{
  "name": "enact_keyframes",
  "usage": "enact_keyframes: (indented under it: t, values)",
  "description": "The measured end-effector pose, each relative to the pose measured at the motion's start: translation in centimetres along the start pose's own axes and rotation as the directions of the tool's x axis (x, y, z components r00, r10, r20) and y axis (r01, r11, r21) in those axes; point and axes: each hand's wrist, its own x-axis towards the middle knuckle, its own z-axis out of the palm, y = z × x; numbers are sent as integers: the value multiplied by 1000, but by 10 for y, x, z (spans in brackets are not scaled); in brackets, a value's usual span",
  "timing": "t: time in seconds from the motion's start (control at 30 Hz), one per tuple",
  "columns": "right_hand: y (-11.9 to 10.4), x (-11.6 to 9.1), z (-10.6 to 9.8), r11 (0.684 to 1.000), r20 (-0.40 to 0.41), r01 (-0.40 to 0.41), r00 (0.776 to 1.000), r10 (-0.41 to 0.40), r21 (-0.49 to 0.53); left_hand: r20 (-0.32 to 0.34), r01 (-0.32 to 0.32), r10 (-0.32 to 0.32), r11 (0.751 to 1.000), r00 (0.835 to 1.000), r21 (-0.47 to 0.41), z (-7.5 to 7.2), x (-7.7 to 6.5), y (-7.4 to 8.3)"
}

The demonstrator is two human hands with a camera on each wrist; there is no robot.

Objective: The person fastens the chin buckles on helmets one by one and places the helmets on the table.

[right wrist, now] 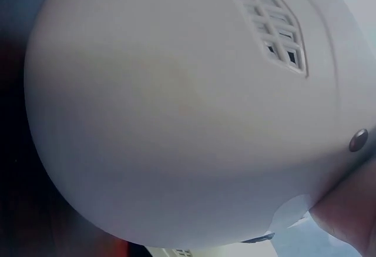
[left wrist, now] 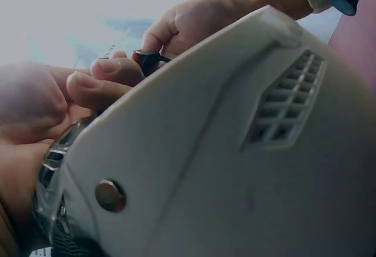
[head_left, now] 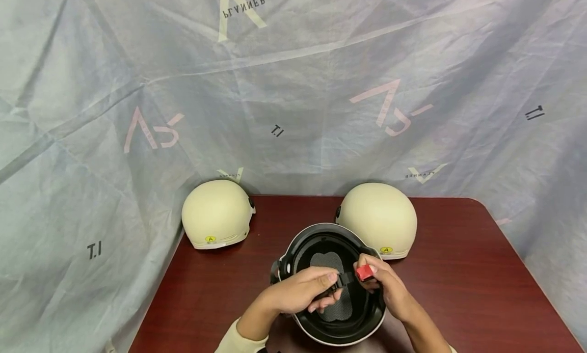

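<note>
An upturned cream helmet [head_left: 373,326] sits before the person, its black lining and grey mesh pad [head_left: 326,264] facing up. Over the opening, the left hand [head_left: 302,290] pinches a black strap buckle [head_left: 340,281] between thumb and fingers. A red buckle end [head_left: 365,272] is gripped by the right hand [head_left: 390,287], right beside the left fingertips. In the left wrist view the helmet's shell [left wrist: 194,151], with a vent grille and a rivet, hides part of both hands. The shell [right wrist: 176,110] fills most of the right wrist view.
Two more cream helmets stand upright on the dark red table [head_left: 472,271]: one helmet [head_left: 217,213] at the back left, another helmet [head_left: 378,215] just behind the upturned one. A grey printed sheet [head_left: 293,103] hangs behind the table and along its sides.
</note>
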Motion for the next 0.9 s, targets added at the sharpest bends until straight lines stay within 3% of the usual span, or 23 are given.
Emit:
enact_keyframes:
  t: [0.23, 0.5, 0.77, 0.9]
  values:
    - [-3, 1, -1, 996, 30, 2, 1000, -5, 89, 31, -17, 16, 1000, 999, 21, -4, 1, 5]
    - [-1, 1, -2, 991, 78, 34, 996, -44, 130, 120, -114, 111, 993, 987, 25, -7, 3, 14]
    - [0, 3, -1, 977, 124, 71, 988, -97, 199, 104, -171, 167, 985, 980, 30, -11, 4, 20]
    - [-3, 4, -1, 979, 113, 57, 990, -81, 196, 121, -175, 169, 983, 978, 49, -9, 6, 20]
